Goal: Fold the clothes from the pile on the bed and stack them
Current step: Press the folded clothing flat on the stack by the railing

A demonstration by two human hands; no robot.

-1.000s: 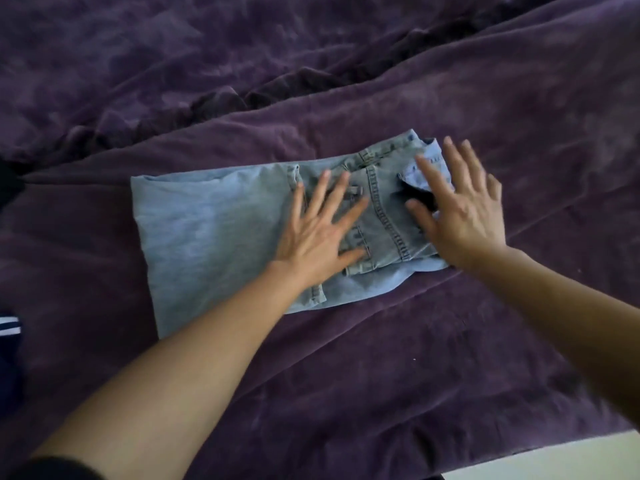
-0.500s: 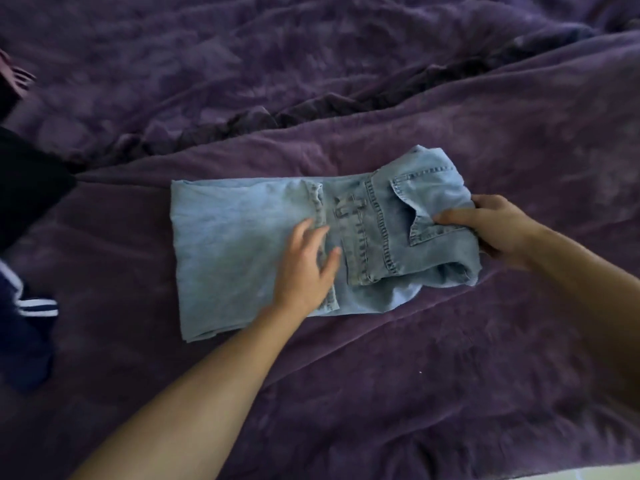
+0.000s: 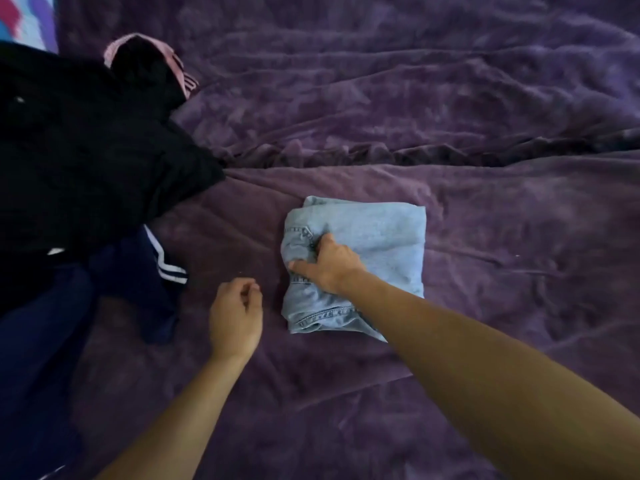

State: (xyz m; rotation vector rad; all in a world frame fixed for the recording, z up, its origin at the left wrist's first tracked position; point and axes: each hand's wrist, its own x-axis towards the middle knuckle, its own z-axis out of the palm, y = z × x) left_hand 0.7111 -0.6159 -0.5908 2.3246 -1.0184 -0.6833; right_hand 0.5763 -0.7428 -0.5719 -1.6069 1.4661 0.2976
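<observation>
Purple plush covers the bed point(image 3: 450, 98) from edge to edge, rumpled into long ridges across the far half and smoother up close. Over on the left sits the pile point(image 3: 69, 202), and it's a big one. A black garment point(image 3: 86, 161) sprawls on top and takes up most of that side. Under its near edge is a navy garment point(image 3: 135, 289) with white stripes, spilling towards the person. A pink cloth point(image 3: 183, 74) peeks out from behind the black at the far end. Way up in the far left corner there's a sliver of patterned fabric point(image 3: 24, 19), blue, pink and purple.

Now to the middle: the jeans point(image 3: 384, 237) lie on the bed as a compact, roughly square bundle. The plain denim faces up on the right, and the waistband seams and stitching show along the left and near edges. They're well apart from the pile, with bare purple between.

The right hand point(image 3: 329, 266) reaches in across the near right corner of the jeans and has its fingers curled into the denim at the left edge, thumb pointing left, gripping the fabric there. The left hand point(image 3: 235, 313) is just left of the jeans, not touching them, between bundle and navy garment. Its fingers are loosely curled and hold nothing.
</observation>
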